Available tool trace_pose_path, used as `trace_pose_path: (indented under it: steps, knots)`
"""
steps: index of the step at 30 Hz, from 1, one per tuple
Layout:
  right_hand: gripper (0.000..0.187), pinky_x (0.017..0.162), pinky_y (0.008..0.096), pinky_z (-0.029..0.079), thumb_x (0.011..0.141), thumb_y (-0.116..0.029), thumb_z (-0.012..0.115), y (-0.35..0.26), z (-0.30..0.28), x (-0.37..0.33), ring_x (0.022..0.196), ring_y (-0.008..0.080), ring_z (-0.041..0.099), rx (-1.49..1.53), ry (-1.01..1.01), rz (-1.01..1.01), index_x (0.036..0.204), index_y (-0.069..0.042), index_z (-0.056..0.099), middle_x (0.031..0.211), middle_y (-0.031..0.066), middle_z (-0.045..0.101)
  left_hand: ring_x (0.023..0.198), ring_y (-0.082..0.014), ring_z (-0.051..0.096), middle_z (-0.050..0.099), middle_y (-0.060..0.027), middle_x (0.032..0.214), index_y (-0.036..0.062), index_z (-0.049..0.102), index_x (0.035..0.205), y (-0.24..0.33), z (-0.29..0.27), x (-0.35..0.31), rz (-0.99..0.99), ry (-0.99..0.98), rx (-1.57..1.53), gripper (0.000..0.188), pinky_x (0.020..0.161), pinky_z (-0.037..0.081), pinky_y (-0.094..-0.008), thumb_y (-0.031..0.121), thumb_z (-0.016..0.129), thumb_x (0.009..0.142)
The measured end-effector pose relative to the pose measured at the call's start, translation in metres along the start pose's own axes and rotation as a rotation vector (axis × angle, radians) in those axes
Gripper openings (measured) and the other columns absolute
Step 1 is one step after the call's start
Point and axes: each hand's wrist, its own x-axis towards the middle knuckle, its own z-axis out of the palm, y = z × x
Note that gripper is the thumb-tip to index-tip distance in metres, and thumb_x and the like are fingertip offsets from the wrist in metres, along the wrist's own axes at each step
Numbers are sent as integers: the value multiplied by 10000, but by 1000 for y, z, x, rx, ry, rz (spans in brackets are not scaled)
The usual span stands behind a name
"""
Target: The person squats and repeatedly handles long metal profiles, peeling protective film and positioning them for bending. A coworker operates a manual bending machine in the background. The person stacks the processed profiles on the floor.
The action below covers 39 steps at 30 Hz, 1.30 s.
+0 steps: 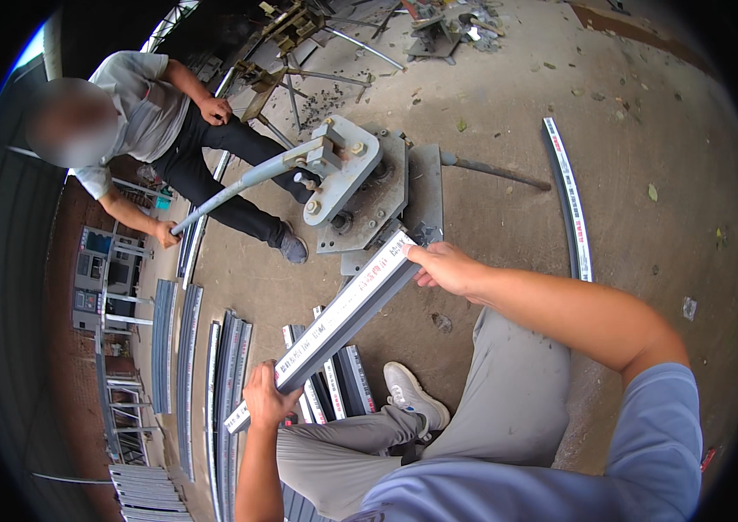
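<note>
A long grey metal profile [341, 324] with a white printed film on top lies slantwise across my front. My left hand [270, 396] is wrapped round it close to its near end. Toward the far end my right hand [440, 266] grips the same profile, thumb on its top and fingers curled at the side. That far end reaches the grey lever-operated bending or cutting machine [347, 170]; whether it sits inside is hidden. A co-worker's hand [166, 233] grips the end of the machine's long lever [238, 187].
Several similar profiles [228, 374] lie on the floor at the left, more beside my shoe [412, 396]. One curved profile [571, 204] lies at the right. A round rod [499, 170] sticks out from the machine. A seated co-worker [147, 104] is at the far left, metal stands [290, 78] behind.
</note>
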Motion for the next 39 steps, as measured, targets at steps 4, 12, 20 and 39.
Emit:
trace_pose_path:
  steps: [4, 12, 20, 39]
  knots:
    - [702, 946, 353, 516, 1027, -626, 562, 9, -7, -13, 1038, 213, 660, 27, -139, -92, 1224, 43, 639, 1133, 140, 685, 1003, -408, 632, 654, -182, 1155, 18, 590, 1176, -5, -10, -8, 58, 185, 98, 710, 848, 531, -498, 186, 928, 575]
    - [514, 1045, 329, 502, 1030, -354, 712, -8, -3, -56, 1205, 191, 626, 114, -292, -446, 1331, 56, 633, 1381, 121, 592, 1059, -424, 669, 675, -197, 1226, 26, 586, 1255, -15, -64, -29, 162, 481, 209, 641, 910, 541, -523, 111, 851, 678]
    - [545, 1130, 403, 445, 969, -298, 798, -40, 21, -74, 1303, 212, 563, 73, -286, -703, 1364, 32, 620, 1457, 108, 543, 868, -353, 695, 722, -179, 1035, 21, 659, 1318, -17, -116, -55, 33, 329, 83, 849, 778, 563, -435, 237, 911, 537]
    - [633, 1045, 364, 512, 908, -197, 855, -37, 28, -55, 1156, 192, 659, 557, -439, -373, 1404, -74, 480, 1243, 69, 662, 1017, -397, 689, 696, -226, 1095, -32, 690, 1298, -27, -104, -41, -148, -473, -615, 850, 912, 530, -452, 555, 818, 696]
